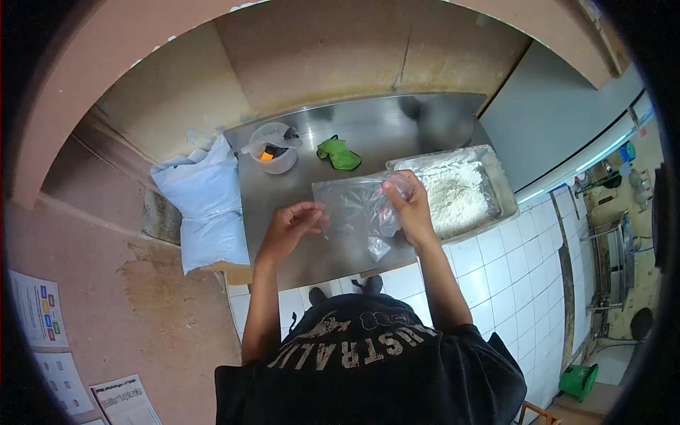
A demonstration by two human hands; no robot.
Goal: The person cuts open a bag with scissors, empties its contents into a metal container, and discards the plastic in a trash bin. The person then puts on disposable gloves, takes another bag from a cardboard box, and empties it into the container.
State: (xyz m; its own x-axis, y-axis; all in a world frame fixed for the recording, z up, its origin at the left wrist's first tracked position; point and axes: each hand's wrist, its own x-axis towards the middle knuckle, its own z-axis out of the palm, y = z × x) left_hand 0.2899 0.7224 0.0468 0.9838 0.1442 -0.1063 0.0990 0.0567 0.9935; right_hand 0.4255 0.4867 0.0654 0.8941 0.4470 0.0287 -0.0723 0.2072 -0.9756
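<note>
A clear plastic bag is stretched between my two hands above the steel table. My left hand pinches the bag's left edge between thumb and fingers. With the thumb on top, my right hand grips the bag's right end, where the plastic is bunched. Beyond my right hand stands a metal tray holding white powder. A crumpled green cloth lies on the table behind the bag.
At the back left sits a clear plastic tub with orange and black items inside. A stuffed white sack leans at the steel table's left end. A round metal object stands at the back right. White floor tiles show below.
</note>
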